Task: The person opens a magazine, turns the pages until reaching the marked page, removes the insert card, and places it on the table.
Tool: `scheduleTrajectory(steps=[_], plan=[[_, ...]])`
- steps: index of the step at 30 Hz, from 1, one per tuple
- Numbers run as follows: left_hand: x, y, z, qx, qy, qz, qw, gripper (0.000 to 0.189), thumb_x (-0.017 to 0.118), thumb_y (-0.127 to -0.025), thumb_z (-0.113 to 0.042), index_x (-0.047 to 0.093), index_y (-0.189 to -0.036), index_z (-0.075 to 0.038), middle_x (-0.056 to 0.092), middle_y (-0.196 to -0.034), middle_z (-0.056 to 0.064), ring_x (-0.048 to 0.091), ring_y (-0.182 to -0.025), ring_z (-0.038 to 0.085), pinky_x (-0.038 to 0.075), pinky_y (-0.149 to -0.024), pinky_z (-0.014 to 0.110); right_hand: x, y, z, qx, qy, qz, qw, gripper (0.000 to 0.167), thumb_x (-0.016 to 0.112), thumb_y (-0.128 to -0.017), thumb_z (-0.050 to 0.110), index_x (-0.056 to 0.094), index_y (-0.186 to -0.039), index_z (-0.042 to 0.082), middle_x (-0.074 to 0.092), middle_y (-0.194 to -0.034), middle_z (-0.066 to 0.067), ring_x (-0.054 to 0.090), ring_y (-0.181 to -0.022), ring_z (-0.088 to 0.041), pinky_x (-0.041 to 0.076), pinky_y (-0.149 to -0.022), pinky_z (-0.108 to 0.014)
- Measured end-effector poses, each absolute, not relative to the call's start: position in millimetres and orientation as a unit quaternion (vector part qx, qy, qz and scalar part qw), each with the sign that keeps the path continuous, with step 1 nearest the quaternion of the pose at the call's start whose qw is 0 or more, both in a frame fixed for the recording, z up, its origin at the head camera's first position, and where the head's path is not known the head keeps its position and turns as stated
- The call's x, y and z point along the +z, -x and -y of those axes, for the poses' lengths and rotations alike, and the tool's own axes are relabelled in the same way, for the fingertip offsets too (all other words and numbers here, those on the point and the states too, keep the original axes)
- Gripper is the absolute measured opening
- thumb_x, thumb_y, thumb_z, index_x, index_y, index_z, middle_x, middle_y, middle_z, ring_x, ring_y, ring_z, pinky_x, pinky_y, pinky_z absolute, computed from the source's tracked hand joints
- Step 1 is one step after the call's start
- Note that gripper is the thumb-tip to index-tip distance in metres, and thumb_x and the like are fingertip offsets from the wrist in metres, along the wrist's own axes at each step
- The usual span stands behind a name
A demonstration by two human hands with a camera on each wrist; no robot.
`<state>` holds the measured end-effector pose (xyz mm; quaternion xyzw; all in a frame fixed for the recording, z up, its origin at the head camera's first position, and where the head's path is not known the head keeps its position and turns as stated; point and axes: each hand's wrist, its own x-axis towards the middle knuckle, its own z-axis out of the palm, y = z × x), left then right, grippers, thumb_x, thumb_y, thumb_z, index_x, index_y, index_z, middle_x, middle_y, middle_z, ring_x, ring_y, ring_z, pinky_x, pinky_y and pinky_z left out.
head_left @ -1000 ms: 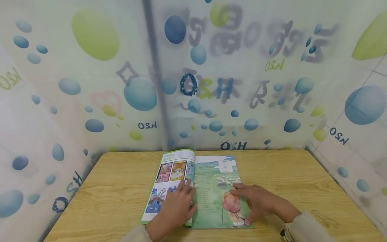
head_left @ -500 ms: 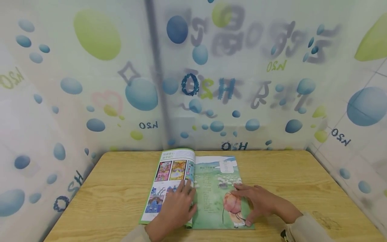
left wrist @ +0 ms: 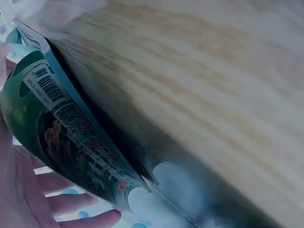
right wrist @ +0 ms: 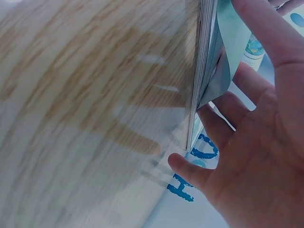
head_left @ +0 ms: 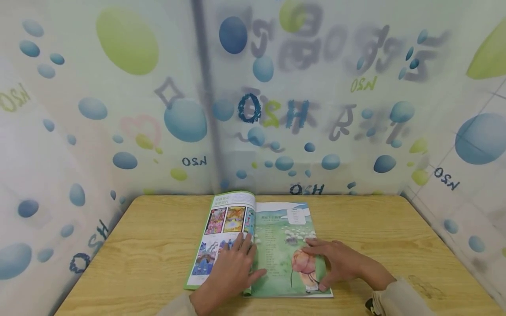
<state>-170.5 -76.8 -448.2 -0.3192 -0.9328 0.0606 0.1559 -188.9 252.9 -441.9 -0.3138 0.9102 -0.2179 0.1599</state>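
An open magazine (head_left: pixel 276 250) lies on the wooden table, with pictures on its left page (head_left: pixel 205 254) and a green meadow illustration on its right. My left hand (head_left: pixel 229 267) rests on the left page beside the spine, fingers extended, its thumb reaching over the right page. Seen in the left wrist view, the magazine's back cover (left wrist: pixel 71 137) with a barcode curves up off the table. At the right page's outer edge is my right hand (head_left: pixel 340 263), fingers spread and thumb at the lower corner. In the right wrist view, a page edge (right wrist: pixel 230 52) curls away from the stack beside those fingers.
The wooden table (head_left: pixel 150 245) reaches to a pale curtain (head_left: pixel 253 149) printed with blue and green bubbles and lettering. Similar panels stand at the left and right sides. A dark band (head_left: pixel 207 96) runs down the back curtain.
My left thumb has stretched outward from the spine onto the right page. The right hand stays at the page's outer edge. The head view has shifted slightly.
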Motion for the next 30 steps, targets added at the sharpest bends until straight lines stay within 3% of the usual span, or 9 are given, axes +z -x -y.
scheduleTrajectory(steps=[6, 12, 20, 24, 30], plan=[[-444.7, 167.4, 71.7, 0.054, 0.308, 0.944, 0.105, 0.105, 0.034, -0.078, -0.091, 0.063, -0.133, -0.007, 0.051, -0.144, 0.018, 0.049, -0.132, 0.037, 0.054, -0.083, 0.056, -440.1, 188.1, -252.4, -0.224, 0.307, -0.912, 0.152, 0.089, 0.079, -0.072, 0.062, 0.054, -0.144, 0.014, 0.042, -0.153, -0.016, 0.037, -0.14, -0.044, 0.023, -0.101, -0.078], [-444.1, 164.7, 66.8, 0.066, 0.296, 0.949, 0.086, 0.123, 0.036, -0.065, -0.1, 0.056, -0.139, -0.003, 0.046, -0.148, 0.021, 0.046, -0.134, 0.04, 0.051, -0.09, 0.058, -438.7, 188.4, -250.3, -0.226, 0.293, -0.917, 0.151, 0.084, 0.073, -0.079, 0.062, 0.055, -0.142, 0.01, 0.045, -0.152, -0.016, 0.04, -0.138, -0.044, 0.019, -0.099, -0.081], [-444.2, 164.3, 66.6, 0.076, 0.293, 0.949, 0.086, 0.125, 0.041, -0.062, -0.1, 0.056, -0.139, -0.003, 0.047, -0.147, 0.021, 0.046, -0.133, 0.041, 0.052, -0.088, 0.058, -435.2, 190.0, -247.8, -0.212, 0.29, -0.923, 0.135, 0.085, 0.07, -0.081, 0.063, 0.054, -0.142, 0.007, 0.05, -0.148, -0.014, 0.045, -0.135, -0.043, 0.022, -0.1, -0.079], [-443.6, 163.8, 66.3, 0.077, 0.292, 0.949, 0.086, 0.123, 0.041, -0.064, -0.099, 0.056, -0.139, -0.003, 0.048, -0.146, 0.021, 0.047, -0.132, 0.041, 0.052, -0.087, 0.058, -434.9, 190.4, -249.0, -0.221, 0.303, -0.918, 0.129, 0.085, 0.07, -0.083, 0.061, 0.05, -0.144, 0.005, 0.052, -0.146, -0.013, 0.047, -0.133, -0.042, 0.031, -0.102, -0.072], [-443.6, 163.6, 67.4, 0.073, 0.292, 0.949, 0.09, 0.115, 0.042, -0.07, -0.095, 0.058, -0.137, -0.002, 0.05, -0.143, 0.022, 0.05, -0.13, 0.041, 0.054, -0.083, 0.058, -433.3, 188.9, -254.4, -0.269, 0.313, -0.896, 0.165, 0.084, 0.073, -0.086, 0.051, 0.043, -0.148, 0.003, 0.045, -0.151, -0.017, 0.039, -0.137, -0.046, 0.035, -0.103, -0.067]])
